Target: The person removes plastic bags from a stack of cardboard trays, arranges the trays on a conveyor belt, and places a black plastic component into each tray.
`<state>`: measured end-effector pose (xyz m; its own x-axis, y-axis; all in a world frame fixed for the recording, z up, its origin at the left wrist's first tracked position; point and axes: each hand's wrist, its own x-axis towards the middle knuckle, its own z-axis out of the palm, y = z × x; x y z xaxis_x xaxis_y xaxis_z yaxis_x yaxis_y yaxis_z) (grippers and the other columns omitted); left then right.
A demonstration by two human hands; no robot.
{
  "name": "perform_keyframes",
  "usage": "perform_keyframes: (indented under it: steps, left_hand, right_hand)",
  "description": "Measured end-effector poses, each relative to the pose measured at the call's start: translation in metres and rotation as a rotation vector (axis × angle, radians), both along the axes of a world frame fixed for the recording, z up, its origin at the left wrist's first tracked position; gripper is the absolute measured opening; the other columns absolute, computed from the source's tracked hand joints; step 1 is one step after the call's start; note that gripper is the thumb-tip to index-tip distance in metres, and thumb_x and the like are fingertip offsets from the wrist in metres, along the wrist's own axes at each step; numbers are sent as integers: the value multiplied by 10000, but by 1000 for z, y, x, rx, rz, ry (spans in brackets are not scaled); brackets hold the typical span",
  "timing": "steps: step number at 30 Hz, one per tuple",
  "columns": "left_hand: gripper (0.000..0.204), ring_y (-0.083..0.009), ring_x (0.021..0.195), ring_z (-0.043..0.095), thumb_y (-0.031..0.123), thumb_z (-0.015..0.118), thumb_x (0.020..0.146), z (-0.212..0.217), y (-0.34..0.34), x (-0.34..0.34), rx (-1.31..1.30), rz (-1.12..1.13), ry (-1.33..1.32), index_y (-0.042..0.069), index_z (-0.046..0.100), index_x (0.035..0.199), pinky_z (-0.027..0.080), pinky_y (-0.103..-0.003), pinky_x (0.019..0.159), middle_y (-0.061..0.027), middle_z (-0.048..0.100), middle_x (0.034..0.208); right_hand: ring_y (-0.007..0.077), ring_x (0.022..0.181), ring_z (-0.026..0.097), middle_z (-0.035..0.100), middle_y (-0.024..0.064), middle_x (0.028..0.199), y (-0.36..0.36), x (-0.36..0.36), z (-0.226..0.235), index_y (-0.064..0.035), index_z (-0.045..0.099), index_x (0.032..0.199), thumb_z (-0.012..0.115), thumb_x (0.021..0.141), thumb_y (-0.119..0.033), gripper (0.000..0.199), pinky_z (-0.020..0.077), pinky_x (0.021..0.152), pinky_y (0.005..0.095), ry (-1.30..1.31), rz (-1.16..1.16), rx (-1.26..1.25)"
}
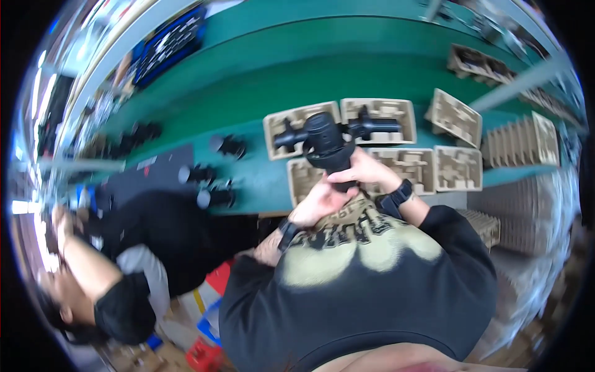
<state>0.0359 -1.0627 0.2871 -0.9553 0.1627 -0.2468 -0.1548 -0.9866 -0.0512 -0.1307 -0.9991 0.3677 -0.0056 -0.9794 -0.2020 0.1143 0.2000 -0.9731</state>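
Note:
In front of my chest I hold a black cylindrical device [325, 137] with a wide ribbed head and a narrower lower end; its exact kind is unclear. My left hand [322, 201] closes round the lower end from below. My right hand [369, 170] grips its right side, thumb across the narrow part. Just beyond are two beige moulded pulp trays: the left tray [273, 152] and the right tray [406, 105], with a black part [377, 126] lying in the right one. The raised device partly hides the trays behind it.
More pulp trays [458, 168] lie at right, beside a leaning tray [457, 118] and tall tray stacks [520, 146]. Several black devices [229, 146] stand on the green bench [260, 192] at left. A co-worker in black [167, 248] is close on my left. A shelf post [527, 80] rises at right.

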Motion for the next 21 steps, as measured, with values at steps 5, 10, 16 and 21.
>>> perform_keyframes:
  steps: [5, 10, 16, 21]
  left_hand:
    - [358, -191, 839, 645, 248, 550, 927, 21, -82, 32, -1554, 485, -457, 22, 505, 1201, 527, -259, 629, -112, 611, 1057]
    - [436, -318, 1046, 555, 246, 661, 842, 43, -223, 92, -2728, 602, -1454, -4, 516, 1169, 470, -394, 874, -194, 559, 1127]
    - [380, -370, 999, 544, 221, 716, 786, 9, -246, 109, -2501, -37, -1350, 16, 560, 1065, 466, -431, 841, -201, 548, 1045]
    - [283, -343, 893, 552, 195, 731, 781, 51, -204, 113, -2666, 728, -1394, 34, 589, 965, 467, -444, 752, -178, 531, 981]
  right_hand:
    - [288, 1030, 549, 615, 123, 979, 38, -109, 7, -57, 591, 1105, 733, 563, -84, 562, 405, 933, 389, 1396, -314, -133]
    - [352, 1051, 511, 604, 129, 1013, 122, -249, 3, -111, 597, 1110, 699, 543, -77, 577, 379, 955, 443, 1462, -591, 143]
    - [328, 1126, 510, 613, 127, 1100, 138, -313, -22, -170, 634, 1122, 646, 609, -93, 519, 386, 978, 464, 1262, -346, 949]
    - [349, 1141, 487, 605, 143, 1150, 153, -310, -94, -119, 664, 1099, 605, 658, -25, 456, 379, 1005, 428, 1540, -626, 467]
